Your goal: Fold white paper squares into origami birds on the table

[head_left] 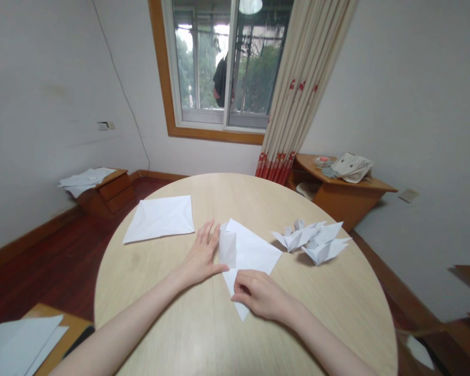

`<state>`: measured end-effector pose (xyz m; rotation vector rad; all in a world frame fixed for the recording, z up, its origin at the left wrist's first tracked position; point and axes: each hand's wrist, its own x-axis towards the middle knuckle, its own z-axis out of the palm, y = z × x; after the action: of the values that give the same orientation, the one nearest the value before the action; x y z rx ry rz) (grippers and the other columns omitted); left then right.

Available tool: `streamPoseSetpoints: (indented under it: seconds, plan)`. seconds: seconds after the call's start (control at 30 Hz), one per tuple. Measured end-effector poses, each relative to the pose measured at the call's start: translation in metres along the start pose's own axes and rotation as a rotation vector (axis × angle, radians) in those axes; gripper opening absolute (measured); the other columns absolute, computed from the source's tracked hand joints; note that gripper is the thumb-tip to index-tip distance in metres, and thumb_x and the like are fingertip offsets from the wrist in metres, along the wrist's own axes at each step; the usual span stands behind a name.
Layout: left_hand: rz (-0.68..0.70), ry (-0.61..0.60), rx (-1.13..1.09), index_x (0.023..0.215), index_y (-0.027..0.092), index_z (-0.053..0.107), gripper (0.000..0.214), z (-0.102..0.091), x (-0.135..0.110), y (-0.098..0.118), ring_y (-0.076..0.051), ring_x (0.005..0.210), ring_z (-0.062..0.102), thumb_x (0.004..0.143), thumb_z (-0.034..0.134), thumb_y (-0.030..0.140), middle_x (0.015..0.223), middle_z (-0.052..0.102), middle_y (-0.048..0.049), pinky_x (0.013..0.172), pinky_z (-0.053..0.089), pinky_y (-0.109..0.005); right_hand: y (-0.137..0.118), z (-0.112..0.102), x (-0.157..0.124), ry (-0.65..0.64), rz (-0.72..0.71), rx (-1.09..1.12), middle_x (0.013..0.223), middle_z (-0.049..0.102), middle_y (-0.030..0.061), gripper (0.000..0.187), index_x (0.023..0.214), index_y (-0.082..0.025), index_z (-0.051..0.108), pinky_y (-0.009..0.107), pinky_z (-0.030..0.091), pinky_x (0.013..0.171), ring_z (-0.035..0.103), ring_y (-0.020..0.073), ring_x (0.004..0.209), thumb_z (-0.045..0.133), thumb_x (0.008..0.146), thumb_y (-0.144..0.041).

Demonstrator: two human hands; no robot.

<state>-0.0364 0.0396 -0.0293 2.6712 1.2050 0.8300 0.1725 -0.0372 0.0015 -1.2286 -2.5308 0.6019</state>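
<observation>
A partly folded sheet of white paper [254, 248] lies on the round table in front of me, its corners pointing away, to the right and toward me. Along its left side a folded flap [227, 249] looks slightly greyer. My left hand [203, 254] rests flat at that left edge, fingers stretched out and the thumb reaching to the flap's lower corner. Over the near part of the sheet is my right hand [260, 293], its fingers curled in and the thumb against the paper. Whether those fingers pinch an edge is hidden.
Several folded paper figures [317, 240] stand at the right of the round table [180, 318]. A stack of white paper [160, 218] lies at the left. Beyond are a corner desk [348, 190] with a bag and a low cabinet [113, 192]. More sheets [19, 344] lie at lower left.
</observation>
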Motion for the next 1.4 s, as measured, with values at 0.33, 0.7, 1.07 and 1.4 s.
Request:
streamPoseSetpoints:
  seconds: [0.33, 0.7, 1.07, 1.4]
  plan:
    - [-0.006, -0.012, 0.009, 0.15, 0.019, -0.004, 0.116, -0.001, 0.0, 0.0, -0.04, 0.142, 0.004, 0.071, 0.07, 0.06, 0.153, 0.009, -0.0236, 0.111, 0.019, -0.06, -0.005, -0.005, -0.005, -0.043, -0.043, -0.014, 0.072, 0.063, -0.001, 0.017, 0.07, -0.019, 0.06, 0.025, 0.037, 0.067, 0.057, 0.0158, 0.071, 0.074, 0.078, -0.024]
    - [-0.01, -0.006, 0.005, 0.15, 0.017, 0.0, 0.114, 0.0, 0.0, -0.001, -0.04, 0.142, 0.005, 0.072, 0.068, 0.062, 0.153, 0.01, -0.0236, 0.112, 0.018, -0.059, 0.002, -0.004, -0.004, -0.073, -0.082, 0.108, 0.065, 0.057, -0.0047, 0.027, 0.06, -0.018, 0.058, 0.023, 0.037, 0.066, 0.052, 0.0133, 0.068, 0.084, 0.065, -0.026]
    - [-0.002, -0.005, 0.02, 0.15, 0.019, -0.004, 0.114, 0.0, 0.001, -0.001, -0.04, 0.142, 0.005, 0.073, 0.066, 0.064, 0.153, 0.01, -0.0239, 0.111, 0.017, -0.06, 0.004, -0.005, -0.003, -0.081, -0.081, 0.163, 0.061, 0.051, -0.0064, 0.028, 0.058, -0.018, 0.06, 0.022, 0.037, 0.063, 0.05, 0.0124, 0.067, 0.086, 0.061, -0.027]
    - [0.046, 0.012, 0.031, 0.15, 0.022, -0.01, 0.11, 0.0, -0.002, 0.001, -0.04, 0.142, 0.007, 0.077, 0.063, 0.062, 0.153, 0.011, -0.0228, 0.111, 0.016, -0.062, 0.013, -0.002, 0.0, -0.052, 0.004, 0.429, 0.061, 0.051, -0.0064, 0.025, 0.057, -0.017, 0.063, 0.021, 0.036, 0.057, 0.047, 0.0104, 0.06, 0.087, 0.057, -0.022]
